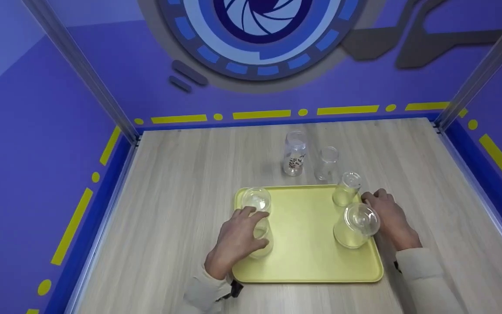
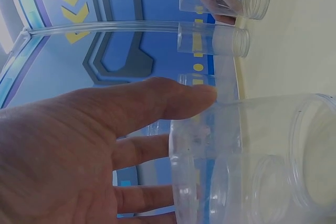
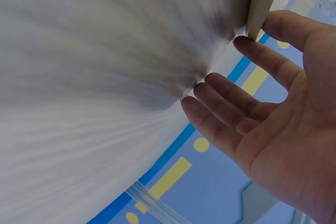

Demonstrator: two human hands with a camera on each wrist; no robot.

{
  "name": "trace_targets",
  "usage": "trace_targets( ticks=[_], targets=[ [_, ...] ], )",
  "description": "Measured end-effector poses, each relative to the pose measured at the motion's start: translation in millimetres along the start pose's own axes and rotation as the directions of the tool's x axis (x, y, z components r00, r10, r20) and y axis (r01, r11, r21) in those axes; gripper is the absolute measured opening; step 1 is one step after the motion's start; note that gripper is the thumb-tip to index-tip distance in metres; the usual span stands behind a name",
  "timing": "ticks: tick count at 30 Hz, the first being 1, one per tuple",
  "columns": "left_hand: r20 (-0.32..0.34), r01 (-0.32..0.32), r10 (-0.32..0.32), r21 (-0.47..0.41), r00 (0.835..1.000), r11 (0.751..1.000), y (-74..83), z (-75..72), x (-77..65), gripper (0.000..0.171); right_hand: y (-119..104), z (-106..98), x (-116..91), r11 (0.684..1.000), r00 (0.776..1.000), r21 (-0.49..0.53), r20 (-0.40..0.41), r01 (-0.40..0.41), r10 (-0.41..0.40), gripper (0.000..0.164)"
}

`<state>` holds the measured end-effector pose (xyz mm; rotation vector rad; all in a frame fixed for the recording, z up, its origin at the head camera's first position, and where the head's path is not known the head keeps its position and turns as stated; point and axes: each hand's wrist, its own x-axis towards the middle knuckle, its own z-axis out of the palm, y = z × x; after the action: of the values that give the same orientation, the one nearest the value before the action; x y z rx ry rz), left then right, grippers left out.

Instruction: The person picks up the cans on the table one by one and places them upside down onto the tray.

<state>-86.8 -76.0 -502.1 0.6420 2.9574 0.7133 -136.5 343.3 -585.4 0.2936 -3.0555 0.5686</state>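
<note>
A yellow tray [image 1: 303,266] lies on the table with clear plastic jars near its left and right ends. My left hand [image 1: 239,237] is over the tray's left side, holding a clear jar [image 1: 263,249] between thumb and fingers. Just behind that jar stands another clear jar [image 1: 255,197]. On the right side are a wide clear jar [image 1: 354,229] and a slimmer one [image 1: 345,192]. At the tray's right edge, my right hand [image 1: 388,214] has the rim between thumb and index finger. The other fingers of this hand [image 3: 286,114] are spread beside the table surface.
Behind the tray stand a clear bottle with a dark speckled pattern [image 1: 293,159] and a small clear bottle [image 1: 327,163]. Blue-purple panels [image 1: 116,65] enclose the wooden table [image 1: 181,174] at the back and sides.
</note>
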Motion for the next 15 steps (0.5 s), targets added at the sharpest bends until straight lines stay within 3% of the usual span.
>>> trace_targets(
  ticks=[15],
  targets=[
    [0.016,-0.025,0.025,0.046,1.000,0.999,5.4,5.2,-1.4,0.062,3.9,1.2,0.2,1.000,1.000,-0.006,-0.021,0.018,-0.018,0.030]
  ],
)
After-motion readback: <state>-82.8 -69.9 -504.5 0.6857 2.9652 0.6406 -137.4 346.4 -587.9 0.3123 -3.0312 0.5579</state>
